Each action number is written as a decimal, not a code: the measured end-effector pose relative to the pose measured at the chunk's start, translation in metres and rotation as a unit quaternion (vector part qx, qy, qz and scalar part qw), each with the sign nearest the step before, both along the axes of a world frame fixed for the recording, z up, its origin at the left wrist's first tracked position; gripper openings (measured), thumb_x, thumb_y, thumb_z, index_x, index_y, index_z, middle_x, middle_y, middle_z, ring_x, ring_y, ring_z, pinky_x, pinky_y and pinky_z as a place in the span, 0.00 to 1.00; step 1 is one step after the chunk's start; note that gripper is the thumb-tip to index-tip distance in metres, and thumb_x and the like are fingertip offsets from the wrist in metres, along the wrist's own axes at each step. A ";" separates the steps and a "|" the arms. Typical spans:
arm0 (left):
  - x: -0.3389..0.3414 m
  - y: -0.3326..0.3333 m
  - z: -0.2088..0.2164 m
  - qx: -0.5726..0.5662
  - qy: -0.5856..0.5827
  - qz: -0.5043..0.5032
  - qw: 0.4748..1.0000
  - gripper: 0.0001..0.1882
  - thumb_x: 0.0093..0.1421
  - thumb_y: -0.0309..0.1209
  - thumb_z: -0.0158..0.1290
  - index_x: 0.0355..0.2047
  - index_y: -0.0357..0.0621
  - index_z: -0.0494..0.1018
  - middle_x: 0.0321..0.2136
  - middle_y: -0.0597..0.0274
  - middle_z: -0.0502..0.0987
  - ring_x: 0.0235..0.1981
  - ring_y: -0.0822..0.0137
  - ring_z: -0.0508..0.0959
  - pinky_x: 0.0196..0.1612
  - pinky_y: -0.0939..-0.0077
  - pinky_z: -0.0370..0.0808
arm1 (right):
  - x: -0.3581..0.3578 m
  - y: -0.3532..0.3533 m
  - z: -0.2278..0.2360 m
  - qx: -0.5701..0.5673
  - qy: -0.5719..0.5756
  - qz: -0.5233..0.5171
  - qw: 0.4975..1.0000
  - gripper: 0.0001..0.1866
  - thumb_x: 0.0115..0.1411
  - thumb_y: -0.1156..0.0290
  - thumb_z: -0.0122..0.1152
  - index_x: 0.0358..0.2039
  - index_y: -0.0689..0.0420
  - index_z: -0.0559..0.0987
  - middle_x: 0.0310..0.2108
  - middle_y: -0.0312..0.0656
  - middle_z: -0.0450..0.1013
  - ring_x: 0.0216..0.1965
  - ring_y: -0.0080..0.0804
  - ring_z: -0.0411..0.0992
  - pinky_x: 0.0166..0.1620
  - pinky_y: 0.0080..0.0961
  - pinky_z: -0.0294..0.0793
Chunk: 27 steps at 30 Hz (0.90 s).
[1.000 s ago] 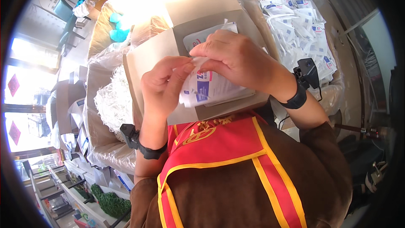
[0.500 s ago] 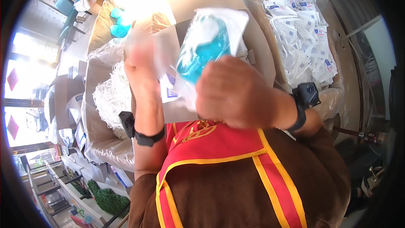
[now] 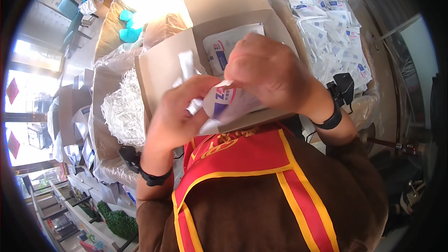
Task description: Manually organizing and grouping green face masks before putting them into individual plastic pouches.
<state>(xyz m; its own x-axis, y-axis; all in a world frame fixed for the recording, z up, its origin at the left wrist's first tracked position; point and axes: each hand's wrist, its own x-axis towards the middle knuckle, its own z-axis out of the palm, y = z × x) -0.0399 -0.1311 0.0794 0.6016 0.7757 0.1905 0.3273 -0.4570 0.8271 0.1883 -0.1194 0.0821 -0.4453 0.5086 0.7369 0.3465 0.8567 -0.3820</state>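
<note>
A white printed packet (image 3: 224, 100) with a clear, see-through part is held between my two hands, above an open cardboard box (image 3: 161, 60). My left hand (image 3: 179, 112) pinches its upper left edge between thumb and fingers. Close beside it, the fingers of my right hand (image 3: 268, 72) are closed on the packet's top edge. Crumpled white film (image 3: 186, 63) sticks up behind my left hand. Inside the box lies another white packet (image 3: 214, 49), partly covered by my right hand.
At the right stands a lined carton heaped with small white packets (image 3: 331, 32). On the left, a plastic-lined carton holds a pile of thin white strands (image 3: 123, 112). Teal items (image 3: 130, 28) lie in a lined carton at the far left.
The clear pouch with the teal item, upright by my right hand before, no longer shows that way. My left hand has come down and right to the packet, and both hands now meet on it.
</note>
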 end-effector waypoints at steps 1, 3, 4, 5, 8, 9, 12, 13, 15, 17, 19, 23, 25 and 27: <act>0.007 -0.004 -0.005 -0.087 -0.033 0.006 0.996 0.26 0.44 0.15 0.51 0.48 0.37 0.70 0.37 0.54 0.77 0.39 0.59 0.78 0.46 0.73 0.72 | -0.003 0.000 0.000 0.042 -0.020 -0.001 0.999 0.06 0.46 0.78 0.60 0.27 0.58 0.74 0.25 0.42 0.69 0.27 0.41 0.67 0.30 0.31 0.69; 0.007 -0.009 -0.008 -0.151 -0.084 0.007 0.985 0.25 0.45 0.16 0.52 0.47 0.36 0.70 0.37 0.55 0.77 0.40 0.68 0.77 0.47 0.75 0.72 | -0.008 -0.002 -0.003 0.045 -0.034 -0.028 0.998 0.05 0.45 0.77 0.60 0.26 0.57 0.74 0.25 0.41 0.68 0.27 0.40 0.68 0.31 0.32 0.69; 0.008 -0.010 -0.008 -0.142 -0.078 0.021 0.987 0.24 0.46 0.17 0.52 0.47 0.36 0.70 0.37 0.56 0.77 0.40 0.70 0.76 0.46 0.76 0.72 | -0.008 -0.003 -0.006 0.054 -0.026 -0.025 0.998 0.06 0.45 0.75 0.60 0.26 0.57 0.74 0.26 0.40 0.67 0.28 0.39 0.68 0.32 0.32 0.69; 0.011 -0.011 -0.009 -0.135 -0.072 0.032 0.988 0.23 0.47 0.19 0.52 0.47 0.36 0.70 0.37 0.56 0.77 0.40 0.72 0.75 0.45 0.76 0.72 | -0.007 -0.004 -0.008 0.063 -0.019 -0.024 0.998 0.06 0.46 0.74 0.60 0.25 0.56 0.73 0.26 0.40 0.67 0.29 0.39 0.68 0.33 0.32 0.69; 0.015 -0.019 -0.020 -0.120 -0.038 0.063 0.990 0.24 0.48 0.23 0.55 0.49 0.37 0.70 0.35 0.57 0.77 0.39 0.73 0.75 0.43 0.77 0.71 | -0.019 -0.015 -0.016 0.052 -0.023 -0.021 0.998 0.06 0.47 0.70 0.58 0.27 0.54 0.72 0.28 0.39 0.66 0.31 0.38 0.68 0.37 0.30 0.69; 0.020 -0.021 -0.022 -0.136 -0.057 0.084 0.986 0.24 0.48 0.25 0.56 0.48 0.37 0.70 0.34 0.58 0.77 0.39 0.74 0.75 0.42 0.77 0.71 | -0.021 -0.019 -0.016 0.044 -0.038 -0.017 0.998 0.06 0.49 0.69 0.57 0.27 0.54 0.72 0.28 0.38 0.66 0.32 0.38 0.67 0.38 0.30 0.69; 0.028 -0.024 -0.022 -0.178 -0.131 0.095 0.971 0.22 0.48 0.27 0.56 0.46 0.38 0.71 0.33 0.58 0.77 0.37 0.73 0.76 0.40 0.77 0.72 | -0.019 -0.022 -0.018 0.035 -0.056 -0.012 0.998 0.06 0.51 0.68 0.55 0.29 0.54 0.72 0.30 0.37 0.66 0.34 0.36 0.67 0.39 0.30 0.69; 0.027 -0.025 -0.024 -0.178 -0.131 0.094 0.971 0.22 0.48 0.27 0.56 0.46 0.38 0.71 0.33 0.58 0.77 0.37 0.73 0.76 0.40 0.77 0.72 | -0.019 -0.023 -0.018 0.034 -0.060 -0.009 0.998 0.06 0.52 0.67 0.55 0.30 0.54 0.72 0.30 0.37 0.66 0.34 0.35 0.68 0.39 0.30 0.69; 0.022 -0.025 -0.028 -0.041 -0.024 0.086 0.995 0.24 0.47 0.28 0.59 0.46 0.37 0.71 0.34 0.56 0.78 0.37 0.68 0.78 0.40 0.77 0.73 | -0.012 -0.025 -0.012 0.002 -0.046 0.007 0.999 0.07 0.51 0.69 0.56 0.31 0.55 0.74 0.31 0.38 0.68 0.36 0.36 0.68 0.41 0.30 0.69; 0.017 -0.024 -0.017 0.047 0.027 0.109 0.993 0.23 0.47 0.28 0.61 0.45 0.38 0.72 0.34 0.55 0.78 0.36 0.65 0.79 0.40 0.76 0.74 | -0.001 -0.025 -0.011 -0.027 -0.027 0.036 0.999 0.08 0.50 0.70 0.58 0.32 0.56 0.77 0.32 0.39 0.69 0.39 0.37 0.69 0.43 0.30 0.68; 0.009 -0.020 -0.014 0.136 0.084 0.142 0.977 0.23 0.46 0.28 0.62 0.45 0.38 0.72 0.34 0.55 0.79 0.36 0.62 0.79 0.40 0.76 0.74 | 0.015 -0.026 -0.012 -0.020 -0.028 -0.111 0.993 0.10 0.50 0.71 0.62 0.35 0.55 0.76 0.34 0.40 0.71 0.42 0.38 0.69 0.44 0.31 0.68; 0.011 -0.009 -0.026 0.187 -0.060 0.171 0.965 0.26 0.47 0.25 0.64 0.47 0.39 0.70 0.45 0.51 0.74 0.46 0.62 0.75 0.44 0.73 0.74 | 0.040 -0.041 -0.022 -0.099 -0.110 -0.161 0.976 0.13 0.48 0.74 0.64 0.36 0.55 0.75 0.32 0.39 0.72 0.40 0.40 0.71 0.42 0.33 0.69; 0.019 -0.014 -0.029 0.231 -0.063 0.223 0.945 0.26 0.47 0.23 0.63 0.47 0.39 0.69 0.49 0.50 0.71 0.50 0.62 0.73 0.45 0.71 0.74 | 0.039 -0.047 -0.019 -0.125 -0.137 -0.149 0.971 0.13 0.48 0.75 0.63 0.36 0.55 0.75 0.31 0.39 0.72 0.38 0.40 0.71 0.41 0.34 0.69; 0.019 -0.018 -0.039 0.212 -0.142 0.287 0.924 0.25 0.54 0.24 0.57 0.51 0.35 0.62 0.45 0.53 0.71 0.43 0.62 0.75 0.49 0.70 0.71 | 0.036 -0.050 -0.016 -0.049 -0.088 -0.167 0.981 0.13 0.47 0.78 0.62 0.36 0.55 0.75 0.28 0.38 0.71 0.33 0.40 0.71 0.39 0.34 0.69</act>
<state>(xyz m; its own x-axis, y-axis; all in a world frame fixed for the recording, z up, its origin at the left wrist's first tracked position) -0.0214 -0.1487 0.0405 -0.0056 0.7712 0.6366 0.4135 -0.5778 0.7037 0.2246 -0.1692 0.0657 -0.3578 0.7125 0.6036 0.6704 0.6460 -0.3651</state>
